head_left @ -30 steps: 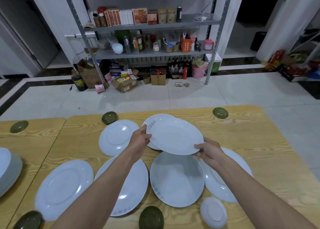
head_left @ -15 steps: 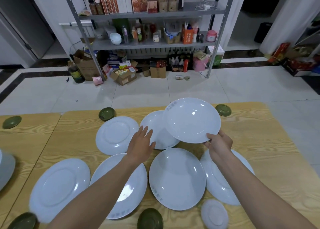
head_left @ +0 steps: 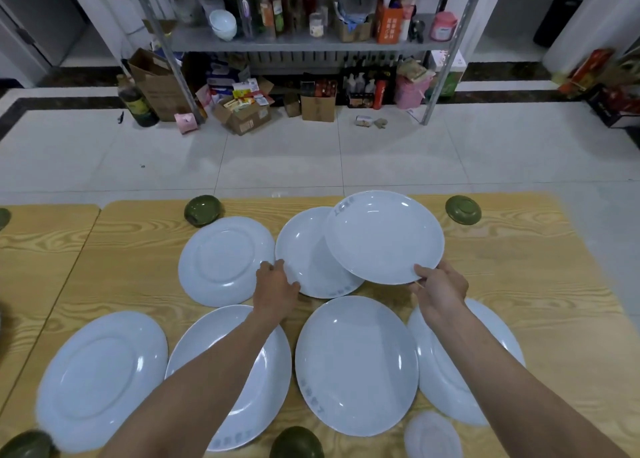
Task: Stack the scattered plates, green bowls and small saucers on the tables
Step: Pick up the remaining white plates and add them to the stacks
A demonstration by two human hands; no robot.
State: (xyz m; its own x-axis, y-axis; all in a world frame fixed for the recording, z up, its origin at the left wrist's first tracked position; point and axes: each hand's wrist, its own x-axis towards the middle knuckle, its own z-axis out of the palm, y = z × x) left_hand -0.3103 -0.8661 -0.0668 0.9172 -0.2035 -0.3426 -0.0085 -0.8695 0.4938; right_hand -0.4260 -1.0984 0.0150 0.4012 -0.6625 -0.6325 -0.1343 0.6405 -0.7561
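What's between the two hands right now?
In the head view: the white plate the left hand touches, its right side covered by the second plate that the right hand holds by its rim.
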